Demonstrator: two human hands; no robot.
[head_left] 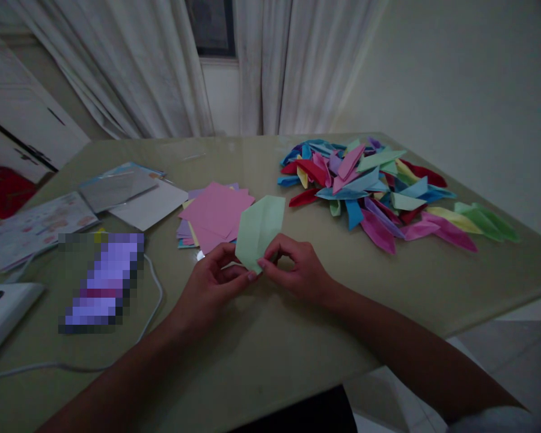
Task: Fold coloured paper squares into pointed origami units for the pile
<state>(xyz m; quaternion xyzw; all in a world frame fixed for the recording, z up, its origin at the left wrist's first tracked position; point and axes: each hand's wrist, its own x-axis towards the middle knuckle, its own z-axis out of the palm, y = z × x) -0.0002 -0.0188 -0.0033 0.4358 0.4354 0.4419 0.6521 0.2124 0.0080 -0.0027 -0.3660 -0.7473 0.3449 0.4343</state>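
Observation:
A light green sheet of paper (262, 225) with creases and folded corners is held up above the table between both hands. My left hand (219, 273) grips its lower left edge, thumb in front and fingers behind. My right hand (293, 261) pinches the lower right corner between thumb and index finger. Just behind my left hand lies a stack of square coloured paper (216, 210), pink on top, with purple, yellow and blue edges showing. To the right sits a heap of folded paper pieces (351, 174) in many colours.
On the left are a phone with a blurred screen (103, 282), a white device (9, 316) and a white cable (160, 288). Behind them lie a printed pad (42, 228) and a white card with clear packaging (148, 204). The table's (297, 355) near edge is close to my body.

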